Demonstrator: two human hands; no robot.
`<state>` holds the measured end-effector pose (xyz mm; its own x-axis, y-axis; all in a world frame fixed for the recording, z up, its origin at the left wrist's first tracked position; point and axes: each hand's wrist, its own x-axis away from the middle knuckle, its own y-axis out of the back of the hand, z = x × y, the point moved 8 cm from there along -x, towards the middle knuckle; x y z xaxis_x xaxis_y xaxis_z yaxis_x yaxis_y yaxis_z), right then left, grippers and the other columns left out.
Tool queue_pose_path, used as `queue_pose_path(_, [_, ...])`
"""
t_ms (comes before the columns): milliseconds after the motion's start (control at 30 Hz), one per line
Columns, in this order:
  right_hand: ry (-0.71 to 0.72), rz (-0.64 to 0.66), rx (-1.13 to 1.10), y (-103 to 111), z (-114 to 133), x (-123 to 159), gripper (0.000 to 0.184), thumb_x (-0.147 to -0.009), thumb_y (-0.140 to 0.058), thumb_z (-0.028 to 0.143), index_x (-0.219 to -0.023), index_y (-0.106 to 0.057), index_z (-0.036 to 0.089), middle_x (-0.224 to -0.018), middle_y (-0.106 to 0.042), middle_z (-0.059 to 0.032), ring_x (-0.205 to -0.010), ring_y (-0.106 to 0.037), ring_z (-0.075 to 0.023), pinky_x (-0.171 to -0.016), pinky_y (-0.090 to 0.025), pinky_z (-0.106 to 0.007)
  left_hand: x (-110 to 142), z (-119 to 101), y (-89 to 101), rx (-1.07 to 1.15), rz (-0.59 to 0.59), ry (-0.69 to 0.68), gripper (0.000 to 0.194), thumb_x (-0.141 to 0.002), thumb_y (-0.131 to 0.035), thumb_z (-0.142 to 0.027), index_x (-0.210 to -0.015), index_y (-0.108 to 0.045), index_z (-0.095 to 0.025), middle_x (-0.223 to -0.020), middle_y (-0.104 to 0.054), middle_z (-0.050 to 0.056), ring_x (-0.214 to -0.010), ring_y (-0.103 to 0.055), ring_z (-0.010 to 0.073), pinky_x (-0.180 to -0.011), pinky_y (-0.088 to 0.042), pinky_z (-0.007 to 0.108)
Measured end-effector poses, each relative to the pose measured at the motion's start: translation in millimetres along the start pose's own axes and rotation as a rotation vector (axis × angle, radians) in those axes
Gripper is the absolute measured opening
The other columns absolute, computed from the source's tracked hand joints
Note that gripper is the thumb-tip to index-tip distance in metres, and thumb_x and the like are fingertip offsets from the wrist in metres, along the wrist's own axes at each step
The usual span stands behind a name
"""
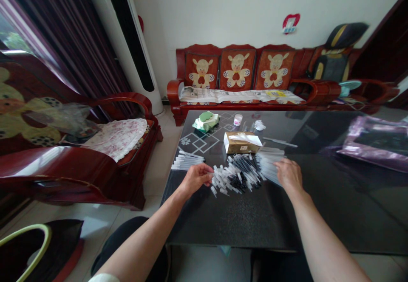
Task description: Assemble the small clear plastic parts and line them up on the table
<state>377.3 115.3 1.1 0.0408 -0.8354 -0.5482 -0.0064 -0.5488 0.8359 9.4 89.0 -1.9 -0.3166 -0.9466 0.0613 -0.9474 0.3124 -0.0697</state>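
Observation:
My left hand (198, 176) is closed in a pinch at the left edge of a heap of small whitish plastic caps (222, 181). What lies between its fingertips is too small to make out. Beside the caps is a pile of thin black rods (244, 165) with pale ends, like pen refills. Right of those lie clear plastic tubes (267, 165) in a loose row. My right hand (289, 173) has its fingers closed at the right side of these tubes, hiding what they grip. Left of my left hand, several whitish capped sticks (188, 161) lie side by side.
A gold tissue box (242, 142) stands behind the piles on the black table (236, 222). Farther back are a green wipes pack (206, 122), a small pink-white cup (237, 119) and crumpled tissue (259, 125). A shiny purple package (376, 144) lies right. Wooden sofas stand beyond and left.

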Motion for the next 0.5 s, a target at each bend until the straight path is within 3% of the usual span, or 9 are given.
queue_pose_path(200, [0.042,-0.035,-0.028,24,31,-5,0.03,-0.08,-0.05,0.02,-0.098,-0.072,0.012,-0.096,-0.069,-0.0134,-0.085,-0.059,-0.0238,-0.083,-0.044,-0.035,-3,7,1.6,-0.001,0.011,-0.018,0.034,-0.066,-0.077,-0.033,-0.086,-0.063,-0.01,-0.063,-0.063,0.002,-0.056,-0.061,0.0116,-0.052,-0.05,0.022])
queue_pose_path(333, [0.08,-0.112,-0.232,51,82,-1,0.029,-0.086,-0.047,0.02,-0.104,-0.068,0.014,-0.096,-0.069,-0.011,-0.09,-0.06,-0.0233,-0.087,-0.044,-0.036,-5,11,1.5,-0.078,0.015,-0.025,0.028,-0.068,-0.073,-0.03,-0.087,-0.063,-0.011,-0.064,-0.064,0.002,-0.056,-0.062,0.0129,-0.054,-0.05,0.024])
queue_pose_path(500, [0.157,-0.042,-0.365,63,137,14,0.03,-0.093,-0.042,0.022,-0.11,-0.066,0.014,-0.093,-0.069,-0.0104,-0.09,-0.059,-0.0227,-0.087,-0.044,-0.035,-2,9,0.2,-0.361,-0.012,-0.058,0.016,-0.071,-0.061,-0.018,-0.085,-0.066,-0.014,-0.061,-0.064,0.0,-0.054,-0.061,0.0128,-0.055,-0.046,0.022])
